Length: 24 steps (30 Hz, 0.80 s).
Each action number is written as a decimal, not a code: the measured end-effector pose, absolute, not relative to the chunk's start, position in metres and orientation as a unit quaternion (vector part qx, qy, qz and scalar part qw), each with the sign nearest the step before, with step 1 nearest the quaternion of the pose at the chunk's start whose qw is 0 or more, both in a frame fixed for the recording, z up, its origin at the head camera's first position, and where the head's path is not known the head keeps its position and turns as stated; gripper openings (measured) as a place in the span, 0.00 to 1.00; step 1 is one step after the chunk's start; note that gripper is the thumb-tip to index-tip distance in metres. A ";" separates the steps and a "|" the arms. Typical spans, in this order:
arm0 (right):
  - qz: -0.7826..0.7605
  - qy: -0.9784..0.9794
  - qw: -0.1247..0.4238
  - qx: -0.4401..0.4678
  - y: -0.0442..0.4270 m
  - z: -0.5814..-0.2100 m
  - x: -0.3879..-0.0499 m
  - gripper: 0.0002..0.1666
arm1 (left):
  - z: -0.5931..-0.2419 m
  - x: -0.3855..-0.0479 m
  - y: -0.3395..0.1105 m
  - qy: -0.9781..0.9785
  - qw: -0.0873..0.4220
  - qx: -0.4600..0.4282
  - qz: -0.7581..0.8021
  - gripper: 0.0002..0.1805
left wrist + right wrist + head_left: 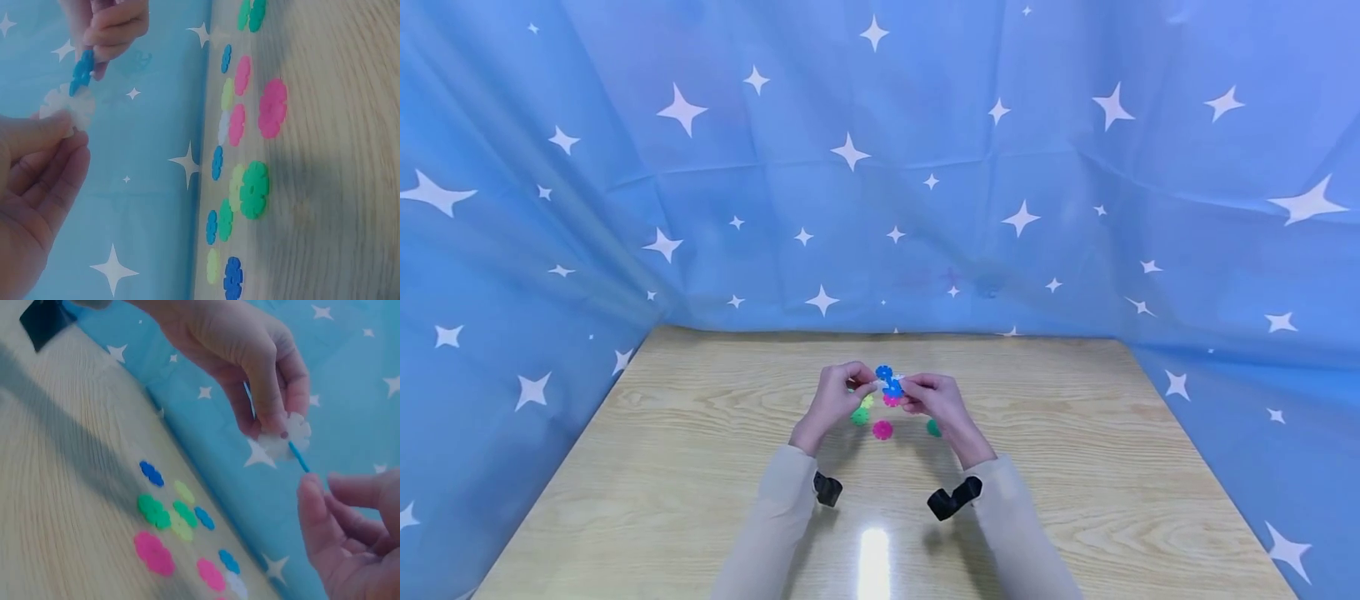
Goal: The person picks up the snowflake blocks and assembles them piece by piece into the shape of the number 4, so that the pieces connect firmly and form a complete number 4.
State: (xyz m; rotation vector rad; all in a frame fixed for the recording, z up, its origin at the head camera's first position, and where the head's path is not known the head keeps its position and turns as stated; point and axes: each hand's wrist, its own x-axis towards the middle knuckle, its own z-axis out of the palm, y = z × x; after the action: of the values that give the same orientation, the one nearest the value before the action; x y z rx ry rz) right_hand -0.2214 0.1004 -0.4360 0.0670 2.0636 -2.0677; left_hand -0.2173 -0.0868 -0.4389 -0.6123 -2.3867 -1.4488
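My left hand (838, 396) pinches a white snowflake disc (69, 107) by its edge, between thumb and fingers. My right hand (936, 400) pinches a blue snowflake disc (82, 74), seen edge-on in the right wrist view. Both hands are raised above the table, facing each other. The blue disc's edge meets the notched rim of the white one; whether they are slotted together I cannot tell. Below the hands lie loose discs, among them a pink disc (882, 430), a green disc (255, 190) and a dark blue disc (151, 474).
The wooden table (670, 467) carries several more discs, including a pale yellow disc (213, 266) and a white disc (236, 584). A blue curtain (910, 200) with white stars hangs behind the table's far edge. A black wrist mount (955, 498) sits at the right sleeve.
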 end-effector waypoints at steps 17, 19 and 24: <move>-0.550 0.832 0.064 0.027 0.137 -0.473 -0.227 0.13 | -0.443 -0.217 -0.096 -0.831 0.147 -0.192 -0.500 0.03; -0.531 0.845 0.063 0.024 0.139 -0.478 -0.227 0.12 | -0.443 -0.217 -0.097 -0.831 0.147 -0.194 -0.501 0.03; -0.486 0.871 0.065 0.007 0.141 -0.483 -0.225 0.12 | -0.444 -0.217 -0.097 -0.827 0.146 -0.197 -0.506 0.03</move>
State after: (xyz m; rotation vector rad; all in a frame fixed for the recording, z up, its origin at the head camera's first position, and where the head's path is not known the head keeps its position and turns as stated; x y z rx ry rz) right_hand -0.2251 0.1412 -0.4829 0.0223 2.6302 -1.4676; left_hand -0.2175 -0.0969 -0.4441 -0.5665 -2.3798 -1.4578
